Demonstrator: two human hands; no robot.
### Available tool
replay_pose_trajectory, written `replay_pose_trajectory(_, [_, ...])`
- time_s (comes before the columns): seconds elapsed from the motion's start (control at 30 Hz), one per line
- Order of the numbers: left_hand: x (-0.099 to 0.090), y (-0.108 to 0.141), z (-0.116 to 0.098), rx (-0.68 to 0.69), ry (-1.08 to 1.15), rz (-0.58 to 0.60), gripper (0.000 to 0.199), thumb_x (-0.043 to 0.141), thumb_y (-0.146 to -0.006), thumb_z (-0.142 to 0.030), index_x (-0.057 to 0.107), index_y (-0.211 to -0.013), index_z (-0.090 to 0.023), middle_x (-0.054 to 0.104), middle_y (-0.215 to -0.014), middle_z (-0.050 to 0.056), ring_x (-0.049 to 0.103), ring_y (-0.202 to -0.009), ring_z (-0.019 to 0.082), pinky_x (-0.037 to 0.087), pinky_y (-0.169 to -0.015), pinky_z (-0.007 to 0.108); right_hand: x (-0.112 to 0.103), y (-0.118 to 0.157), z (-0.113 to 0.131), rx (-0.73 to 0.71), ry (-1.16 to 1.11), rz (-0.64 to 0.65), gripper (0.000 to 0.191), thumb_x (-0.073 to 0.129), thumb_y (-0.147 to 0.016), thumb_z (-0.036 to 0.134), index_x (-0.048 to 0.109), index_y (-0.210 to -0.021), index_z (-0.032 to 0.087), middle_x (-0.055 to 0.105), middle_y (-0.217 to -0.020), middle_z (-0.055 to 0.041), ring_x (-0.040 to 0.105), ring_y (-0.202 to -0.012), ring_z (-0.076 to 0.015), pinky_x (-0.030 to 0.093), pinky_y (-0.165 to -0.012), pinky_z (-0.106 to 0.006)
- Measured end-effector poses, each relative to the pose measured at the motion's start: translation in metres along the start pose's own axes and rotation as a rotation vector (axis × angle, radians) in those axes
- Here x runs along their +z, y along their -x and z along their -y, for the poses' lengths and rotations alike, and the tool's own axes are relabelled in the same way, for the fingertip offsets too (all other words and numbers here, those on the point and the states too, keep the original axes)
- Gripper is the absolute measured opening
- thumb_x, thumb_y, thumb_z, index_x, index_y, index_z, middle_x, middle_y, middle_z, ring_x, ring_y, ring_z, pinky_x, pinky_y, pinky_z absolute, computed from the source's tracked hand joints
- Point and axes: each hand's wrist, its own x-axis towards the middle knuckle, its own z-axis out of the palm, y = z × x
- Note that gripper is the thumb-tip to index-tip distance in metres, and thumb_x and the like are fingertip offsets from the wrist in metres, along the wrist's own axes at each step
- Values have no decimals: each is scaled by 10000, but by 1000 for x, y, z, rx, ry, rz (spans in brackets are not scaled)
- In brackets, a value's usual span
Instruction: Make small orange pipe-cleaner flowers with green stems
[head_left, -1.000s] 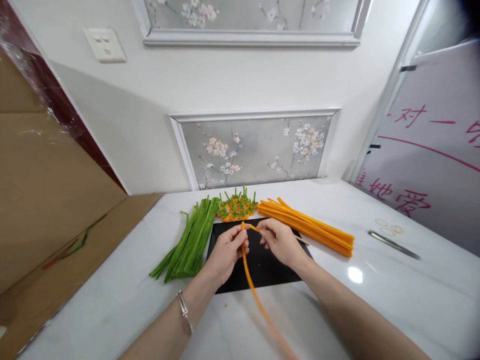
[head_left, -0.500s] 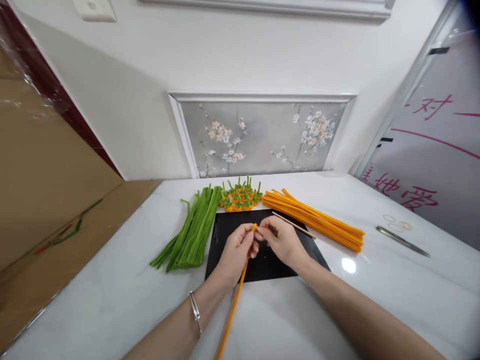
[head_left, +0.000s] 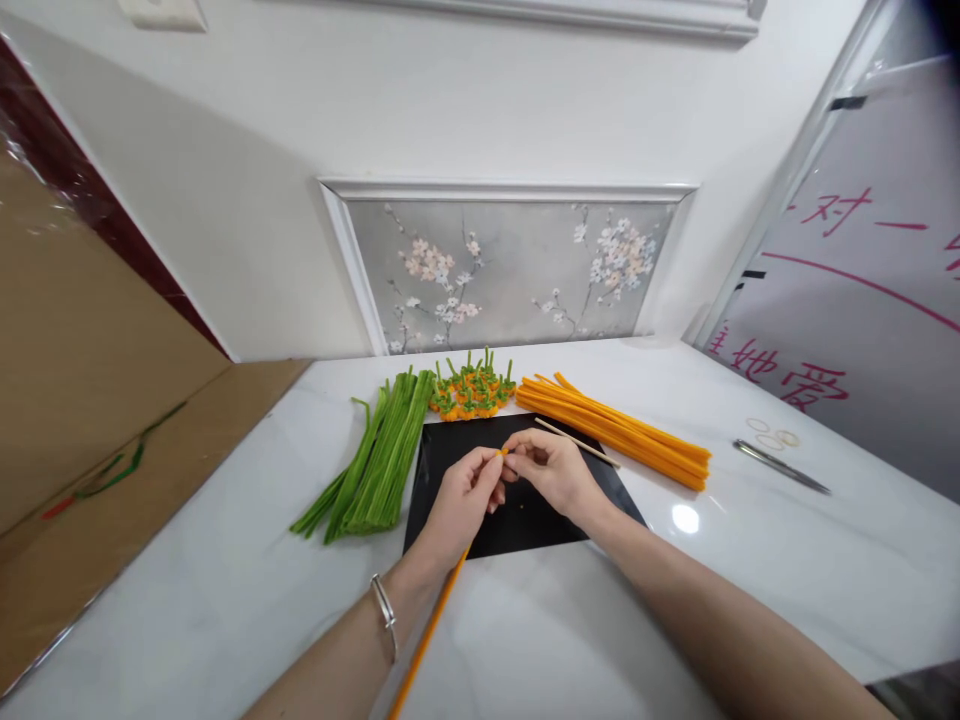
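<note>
Between the fingertips of both hands is one end of an orange pipe cleaner (head_left: 436, 622), its long tail running down past my left wrist toward the bottom edge. My left hand (head_left: 466, 497) pinches it, thumb against fingers. From the right, my right hand (head_left: 551, 470) closes its thumb and index finger on the same small orange end. Most of that end is hidden by the fingers. Both hands are above a black mat (head_left: 517, 520). A thin wooden stick (head_left: 577, 443) lies on the mat's upper right edge, beside my right hand.
On the white table (head_left: 247, 590), a bundle of green pipe cleaners (head_left: 386, 460) lies left and orange pipe cleaners (head_left: 615, 430) right. Small orange-and-green pieces (head_left: 472, 390) stand behind the mat. Tweezers (head_left: 782, 467) and several clear rings (head_left: 769, 437) lie far right. Cardboard (head_left: 97, 380) borders the left.
The whole view has shifted slightly. The fingertips have closed further over the orange end, and less of it shows. The tail now slants more to the left.
</note>
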Motion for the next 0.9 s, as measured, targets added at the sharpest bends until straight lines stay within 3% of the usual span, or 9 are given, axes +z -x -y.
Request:
replay_pose_trajectory(0.4, [2, 3, -6, -19, 16, -77, 283, 484, -900, -364, 587, -745, -151, 533, -585, -21, 450, -500, 88, 368, -490, 208, 1, 1, 7, 54, -68, -7, 224, 705, -711, 349, 739, -829, 162, 621, -677, -11, 523, -521, -102, 421, -460, -227])
replay_pose_trajectory(0.67, [3, 3, -7, -73, 69, -88, 294, 507, -870, -367, 587, -689, -149, 535, -537, -21, 447, -470, 88, 360, -472, 204, -1, 1, 2, -99, 17, -41, 84, 698, -740, 265, 770, -768, 230, 658, -784, -33, 623, -717, -162, 510, -678, -296])
replay_pose_trajectory(0.9, [3, 3, -3, -134, 176, -88, 273, 543, -833, -390, 558, -701, -152, 567, -601, -12, 440, -459, 78, 348, -446, 202, -2, 5, 3, -310, 235, -20, 190, 597, -837, 167, 770, -861, 242, 657, -865, -44, 637, -758, -156, 518, -669, -265])
